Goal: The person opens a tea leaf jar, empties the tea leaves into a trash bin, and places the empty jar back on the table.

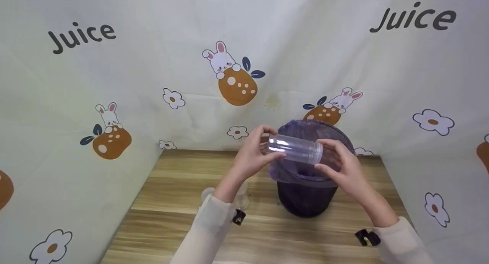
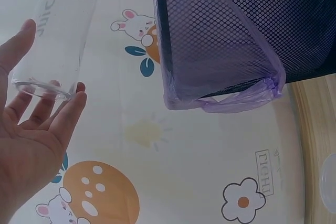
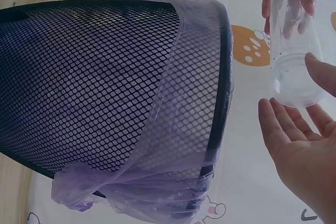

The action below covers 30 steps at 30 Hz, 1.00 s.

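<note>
A clear, see-through plastic jar [image 1: 293, 148] lies on its side in the air over the mouth of a black mesh trash bin [image 1: 305, 199]. Its base end is gripped by my left hand [image 1: 252, 153], thumb along the near side and fingers behind. At the other end, which has a clear lid [image 3: 296, 82], my right hand [image 1: 345, 168] holds it between thumb and fingers. Nothing shows inside the jar. A thin purple bag [image 2: 241, 100] lines the bin, folded over its rim and bunched in a knot at one side.
Clear round plastic pieces [image 1: 241, 197] rest on the wood-grain table [image 1: 168, 203], partly hidden by my left forearm. Behind and beside the table hangs a pale printed cloth [image 1: 183, 57] with rabbits, fruit and flowers. The bin stands toward the back right.
</note>
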{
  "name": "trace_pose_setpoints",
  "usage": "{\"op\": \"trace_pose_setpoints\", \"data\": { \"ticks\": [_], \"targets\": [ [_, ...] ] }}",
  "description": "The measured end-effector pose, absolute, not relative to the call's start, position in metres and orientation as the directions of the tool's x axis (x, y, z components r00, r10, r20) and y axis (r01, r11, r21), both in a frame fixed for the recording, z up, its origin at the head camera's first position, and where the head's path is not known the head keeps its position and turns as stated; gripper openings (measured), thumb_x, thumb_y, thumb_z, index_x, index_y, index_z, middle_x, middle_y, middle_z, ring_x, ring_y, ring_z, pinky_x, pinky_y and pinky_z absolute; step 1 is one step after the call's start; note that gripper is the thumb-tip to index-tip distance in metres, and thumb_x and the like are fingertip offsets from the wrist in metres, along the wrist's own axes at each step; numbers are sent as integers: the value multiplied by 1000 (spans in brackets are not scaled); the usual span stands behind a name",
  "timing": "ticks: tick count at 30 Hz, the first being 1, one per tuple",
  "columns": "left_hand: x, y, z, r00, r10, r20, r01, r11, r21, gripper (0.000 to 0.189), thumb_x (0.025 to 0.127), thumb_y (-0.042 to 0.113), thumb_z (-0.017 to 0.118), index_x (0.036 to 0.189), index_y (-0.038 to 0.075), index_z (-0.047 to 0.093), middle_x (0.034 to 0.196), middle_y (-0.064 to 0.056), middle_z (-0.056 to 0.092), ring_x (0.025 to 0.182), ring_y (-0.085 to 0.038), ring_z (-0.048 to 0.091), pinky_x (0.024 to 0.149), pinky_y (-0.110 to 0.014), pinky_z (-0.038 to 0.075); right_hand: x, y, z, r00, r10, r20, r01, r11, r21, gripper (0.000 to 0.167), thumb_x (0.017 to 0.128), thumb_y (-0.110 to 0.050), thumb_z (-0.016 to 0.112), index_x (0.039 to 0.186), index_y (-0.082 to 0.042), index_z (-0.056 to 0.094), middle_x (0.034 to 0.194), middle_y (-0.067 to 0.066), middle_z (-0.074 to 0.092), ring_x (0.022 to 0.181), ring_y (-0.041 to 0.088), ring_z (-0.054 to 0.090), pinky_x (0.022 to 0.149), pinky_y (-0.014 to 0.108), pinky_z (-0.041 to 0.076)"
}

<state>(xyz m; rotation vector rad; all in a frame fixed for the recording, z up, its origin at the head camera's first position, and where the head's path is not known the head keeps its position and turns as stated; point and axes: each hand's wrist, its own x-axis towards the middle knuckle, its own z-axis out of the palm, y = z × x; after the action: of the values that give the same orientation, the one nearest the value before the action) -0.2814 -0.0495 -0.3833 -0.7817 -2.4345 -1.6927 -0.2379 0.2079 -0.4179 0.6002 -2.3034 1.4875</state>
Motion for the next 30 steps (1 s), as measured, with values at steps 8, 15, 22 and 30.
{"op": "trace_pose_setpoints", "data": {
  "ticks": [8, 15, 22, 30],
  "targets": [
    [-279, -51, -383, -855, 389, 342, 455, 251, 854, 57, 75, 13, 85, 120, 3, 51, 129, -14, 57, 123, -31, 62, 95, -26, 57, -237, 211, -421, -821, -193, 537, -571, 310, -760, 57, 80, 6, 77, 133, -6, 59, 131, 12, 61, 116, 2, 62, 96, 17, 53],
    [-277, -53, -384, -850, 385, 361, 472, 250, 845, 58, 76, 15, 85, 121, 5, 50, 130, -13, 55, 122, -31, 60, 96, -27, 56, -236, 210, -419, -808, -190, 558, -589, 251, -768, 57, 80, 9, 75, 134, -3, 60, 129, 17, 62, 112, 4, 65, 94, 21, 55],
    [-275, -53, -386, -841, 392, 372, 499, 298, 814, 60, 75, 19, 85, 122, 5, 50, 131, -12, 56, 122, -29, 60, 101, -29, 54, -235, 209, -419, -845, -182, 504, -534, 220, -816, 51, 87, 9, 68, 136, -1, 57, 126, 22, 63, 106, 7, 67, 89, 19, 57],
    [-272, -58, -395, -774, 490, 402, 614, 422, 667, 64, 81, 27, 81, 137, 10, 55, 132, -9, 60, 122, -22, 57, 106, -37, 49, -232, 210, -417, -832, -214, 512, -549, 177, -817, 52, 86, 11, 68, 136, 3, 55, 127, 21, 62, 109, 10, 66, 89, 21, 58]
  ]
}}
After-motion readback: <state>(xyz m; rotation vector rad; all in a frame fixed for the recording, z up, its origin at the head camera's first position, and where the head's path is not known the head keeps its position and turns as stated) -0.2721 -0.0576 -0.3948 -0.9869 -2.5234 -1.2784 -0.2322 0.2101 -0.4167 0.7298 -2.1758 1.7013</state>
